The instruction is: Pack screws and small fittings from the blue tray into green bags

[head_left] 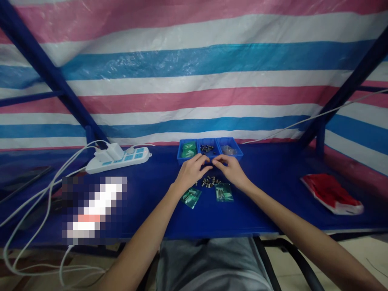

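Observation:
My left hand (pixel 193 169) and my right hand (pixel 230 167) meet above the blue table, fingers curled and tips almost together. Whatever is pinched between them is too small and dark to make out. Just below them lies a loose pile of small metal screw-like pieces (pixel 209 182). Nearer to me are a green packet (pixel 192 197) on the left, beneath my left wrist, and another green packet (pixel 224 192) with silvery pieces inside. Behind my hands stand joined blue bins: one with green packets (pixel 189 149), one with small dark pieces (pixel 207 148), one with clear bags (pixel 229 151).
A white power strip (pixel 119 160) with plugs and looping white cables (pixel 50 198) occupies the left side, near a blurred-out patch. A red and white cloth-like item (pixel 332 194) lies at right. Blue frame posts (pixel 71 103) and a striped sheet (pixel 194 60) stand behind.

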`<state>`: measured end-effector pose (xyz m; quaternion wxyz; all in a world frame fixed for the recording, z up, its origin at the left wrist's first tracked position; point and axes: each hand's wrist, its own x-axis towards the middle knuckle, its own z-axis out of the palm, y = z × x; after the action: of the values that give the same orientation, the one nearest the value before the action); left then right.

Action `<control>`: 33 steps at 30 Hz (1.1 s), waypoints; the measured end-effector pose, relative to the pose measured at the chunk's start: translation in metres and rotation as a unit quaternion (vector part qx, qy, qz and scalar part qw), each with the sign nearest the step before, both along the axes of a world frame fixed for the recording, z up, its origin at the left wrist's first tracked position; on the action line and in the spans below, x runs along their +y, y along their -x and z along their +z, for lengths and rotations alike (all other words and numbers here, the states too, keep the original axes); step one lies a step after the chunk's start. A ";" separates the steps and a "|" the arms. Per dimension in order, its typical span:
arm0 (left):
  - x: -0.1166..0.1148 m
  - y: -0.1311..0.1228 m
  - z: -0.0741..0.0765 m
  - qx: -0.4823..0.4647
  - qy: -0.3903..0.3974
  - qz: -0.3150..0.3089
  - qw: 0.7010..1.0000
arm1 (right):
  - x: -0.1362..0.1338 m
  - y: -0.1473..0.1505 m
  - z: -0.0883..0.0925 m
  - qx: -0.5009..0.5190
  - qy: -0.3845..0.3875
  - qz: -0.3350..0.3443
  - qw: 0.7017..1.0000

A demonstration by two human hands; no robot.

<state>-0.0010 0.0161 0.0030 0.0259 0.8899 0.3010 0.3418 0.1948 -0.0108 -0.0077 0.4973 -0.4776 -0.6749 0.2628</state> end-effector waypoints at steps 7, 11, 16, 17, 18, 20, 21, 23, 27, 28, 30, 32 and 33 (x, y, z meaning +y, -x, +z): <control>-0.002 -0.001 0.001 0.008 0.007 -0.016 1.000 | -0.007 0.006 -0.005 0.005 0.004 -0.008 1.000; -0.002 -0.003 -0.001 0.007 0.020 -0.026 0.999 | -0.009 0.002 -0.002 -0.038 -0.008 -0.022 0.999; -0.003 -0.005 0.000 0.012 0.021 -0.032 0.999 | -0.015 0.001 0.005 -0.117 -0.050 -0.034 0.991; -0.003 -0.005 0.001 0.017 0.017 -0.030 0.999 | -0.015 0.001 0.006 -0.126 -0.056 -0.029 0.990; -0.004 -0.004 0.002 0.022 0.013 -0.029 0.999 | -0.016 0.002 0.007 -0.133 -0.062 -0.025 0.989; -0.005 -0.003 0.003 0.032 0.005 -0.025 0.999 | -0.016 0.002 0.008 -0.145 -0.071 -0.021 0.987; -0.006 -0.003 0.003 0.034 0.003 -0.023 0.999 | -0.016 0.002 0.008 -0.150 -0.075 -0.022 0.986; -0.007 -0.003 0.004 0.032 0.002 -0.021 0.999 | -0.016 0.002 0.007 -0.160 -0.080 -0.026 0.984; -0.006 -0.004 0.003 0.012 0.023 -0.036 0.999 | -0.017 0.001 0.006 -0.171 -0.079 -0.025 0.982; -0.006 -0.005 0.002 0.005 0.032 -0.042 0.999 | -0.017 0.002 0.006 -0.171 -0.076 -0.024 0.982; -0.005 -0.006 0.002 -0.007 0.049 -0.050 0.998 | -0.017 0.002 0.005 -0.163 -0.068 -0.028 0.984; -0.005 -0.006 0.001 -0.007 0.053 -0.048 0.997 | -0.016 0.002 0.005 -0.142 -0.061 -0.034 0.987; -0.005 -0.006 0.001 -0.003 0.050 -0.043 0.998 | -0.016 0.002 0.006 -0.127 -0.059 -0.034 0.990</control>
<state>0.0053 0.0110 0.0043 0.0858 0.8986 0.2786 0.3280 0.1929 -0.0272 -0.0020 0.4436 -0.4995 -0.7303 0.1426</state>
